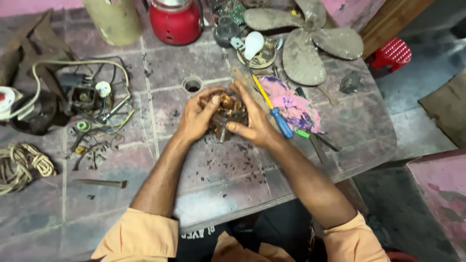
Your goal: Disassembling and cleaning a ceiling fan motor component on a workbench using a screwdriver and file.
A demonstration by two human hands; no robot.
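Both of my hands grip a small motor stator [227, 109] with copper windings, held just above the worn pink table top [218, 170]. My left hand [195, 118] wraps its left side, thumb on the copper coil. On the right side sits my right hand [253, 119], its fingers curled under and its index finger lying over the top. A short metal shaft pokes down from the stator between my hands.
A blue-handled screwdriver [277, 114] and a pink cloth [291, 104] lie right of my hands. Dusty fan blades [303, 43], a white bulb [253, 43] and a red canister [175, 22] stand at the back. Wires, an electrical part [90, 97], screws and coiled rope [22, 165] are at the left.
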